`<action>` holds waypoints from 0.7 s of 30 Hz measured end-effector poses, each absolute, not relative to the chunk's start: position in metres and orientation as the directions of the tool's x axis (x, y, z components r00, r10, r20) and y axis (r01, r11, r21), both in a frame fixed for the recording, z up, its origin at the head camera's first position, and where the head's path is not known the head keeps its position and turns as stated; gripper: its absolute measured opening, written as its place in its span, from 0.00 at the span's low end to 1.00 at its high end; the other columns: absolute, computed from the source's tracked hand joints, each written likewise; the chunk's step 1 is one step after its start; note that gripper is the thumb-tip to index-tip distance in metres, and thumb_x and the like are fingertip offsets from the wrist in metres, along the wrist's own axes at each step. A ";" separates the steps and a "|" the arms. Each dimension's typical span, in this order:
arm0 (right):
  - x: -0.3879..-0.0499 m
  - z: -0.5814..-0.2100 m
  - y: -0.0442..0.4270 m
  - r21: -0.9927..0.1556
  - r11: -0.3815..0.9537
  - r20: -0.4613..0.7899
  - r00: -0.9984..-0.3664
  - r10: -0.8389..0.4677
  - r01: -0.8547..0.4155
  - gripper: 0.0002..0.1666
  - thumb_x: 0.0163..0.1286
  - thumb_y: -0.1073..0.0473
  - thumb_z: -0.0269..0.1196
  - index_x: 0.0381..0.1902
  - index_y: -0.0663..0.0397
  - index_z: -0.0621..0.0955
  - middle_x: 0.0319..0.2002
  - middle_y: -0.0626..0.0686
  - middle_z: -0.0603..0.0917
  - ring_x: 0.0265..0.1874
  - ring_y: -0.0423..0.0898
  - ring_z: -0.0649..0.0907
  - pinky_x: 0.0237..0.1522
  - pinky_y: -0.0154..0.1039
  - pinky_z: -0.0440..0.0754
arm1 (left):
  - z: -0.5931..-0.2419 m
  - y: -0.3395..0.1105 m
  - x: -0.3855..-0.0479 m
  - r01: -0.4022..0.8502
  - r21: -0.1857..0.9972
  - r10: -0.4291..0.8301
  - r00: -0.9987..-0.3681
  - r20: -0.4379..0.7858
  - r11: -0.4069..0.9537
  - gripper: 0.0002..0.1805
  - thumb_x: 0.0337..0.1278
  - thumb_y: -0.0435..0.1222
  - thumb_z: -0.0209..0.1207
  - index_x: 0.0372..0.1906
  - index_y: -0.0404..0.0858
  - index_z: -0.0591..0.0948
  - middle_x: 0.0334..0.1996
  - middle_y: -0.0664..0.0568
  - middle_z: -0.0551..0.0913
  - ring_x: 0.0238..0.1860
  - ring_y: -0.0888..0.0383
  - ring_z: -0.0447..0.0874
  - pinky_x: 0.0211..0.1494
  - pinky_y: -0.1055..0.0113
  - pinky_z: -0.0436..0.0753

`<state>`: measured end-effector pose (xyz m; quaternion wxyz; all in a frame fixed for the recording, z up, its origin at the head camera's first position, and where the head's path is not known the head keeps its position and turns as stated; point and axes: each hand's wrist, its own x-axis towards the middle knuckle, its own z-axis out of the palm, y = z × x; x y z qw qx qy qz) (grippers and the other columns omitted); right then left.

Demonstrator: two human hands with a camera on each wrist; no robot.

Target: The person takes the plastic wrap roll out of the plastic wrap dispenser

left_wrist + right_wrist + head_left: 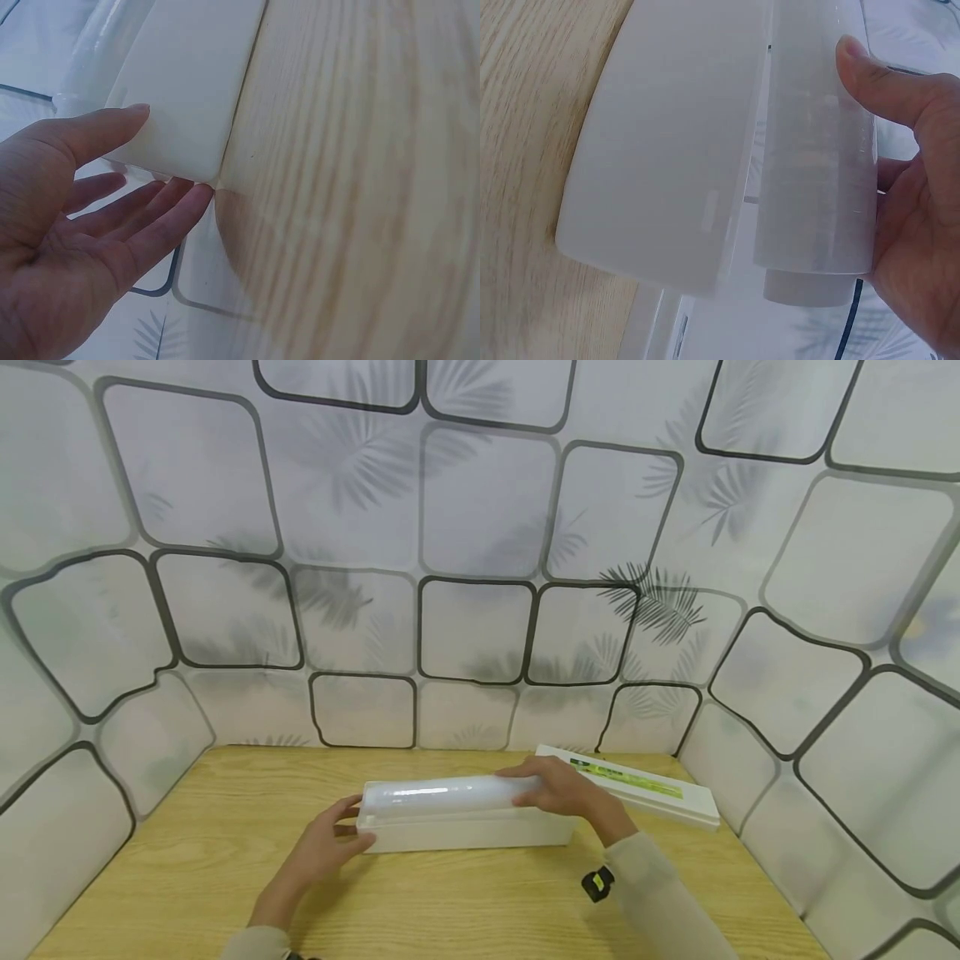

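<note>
A clear, shiny roll of plastic wrap lies along the top of a long white box. My right hand grips the roll near its right end, thumb over one side. In the right wrist view the roll is raised beside the box, with a gap between them and its core sticking out. My left hand holds the box's left end. The left wrist view has its thumb along the front face and its fingertips against the box's end.
A long white lid with a green and yellow label lies at an angle behind the box on the right. The wood-grain table is bordered by patterned fabric walls at the back and both sides. A small dark device is at the right wrist.
</note>
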<state>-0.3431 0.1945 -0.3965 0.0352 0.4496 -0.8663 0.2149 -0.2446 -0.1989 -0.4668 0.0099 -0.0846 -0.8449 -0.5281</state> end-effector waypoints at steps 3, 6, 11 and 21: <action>-0.343 -0.397 0.198 -0.349 0.494 0.269 -0.590 -0.761 -0.796 0.29 0.67 0.51 0.71 0.64 0.55 0.83 0.49 0.56 0.89 0.40 0.44 0.85 0.41 0.36 0.83 | -0.466 -0.199 -0.245 0.150 0.892 0.129 -0.986 0.104 0.426 0.39 0.63 0.34 0.69 0.74 0.26 0.65 0.65 0.24 0.74 0.57 0.34 0.85 0.53 0.52 0.91; -0.342 -0.397 0.202 -0.373 0.490 0.271 -0.598 -0.754 -0.788 0.30 0.67 0.50 0.70 0.64 0.55 0.83 0.51 0.56 0.89 0.41 0.43 0.85 0.42 0.35 0.83 | -0.466 -0.199 -0.245 0.145 0.892 0.126 -0.987 0.101 0.429 0.39 0.63 0.34 0.69 0.74 0.26 0.65 0.65 0.24 0.74 0.57 0.34 0.85 0.52 0.52 0.91; -0.340 -0.397 0.209 -0.379 0.480 0.289 -0.594 -0.751 -0.791 0.30 0.67 0.49 0.69 0.63 0.56 0.83 0.49 0.56 0.89 0.38 0.40 0.83 0.40 0.34 0.83 | -0.467 -0.199 -0.245 0.141 0.890 0.121 -0.988 0.098 0.433 0.40 0.63 0.34 0.69 0.74 0.26 0.65 0.65 0.24 0.74 0.57 0.34 0.84 0.52 0.52 0.91; -0.338 -0.398 0.221 -0.348 0.503 0.315 -0.604 -0.732 -0.791 0.28 0.65 0.53 0.72 0.62 0.55 0.84 0.44 0.54 0.89 0.41 0.46 0.86 0.42 0.38 0.85 | -0.469 -0.199 -0.247 0.146 0.892 0.124 -0.987 0.102 0.428 0.40 0.63 0.33 0.69 0.75 0.27 0.64 0.66 0.24 0.74 0.57 0.33 0.84 0.52 0.51 0.91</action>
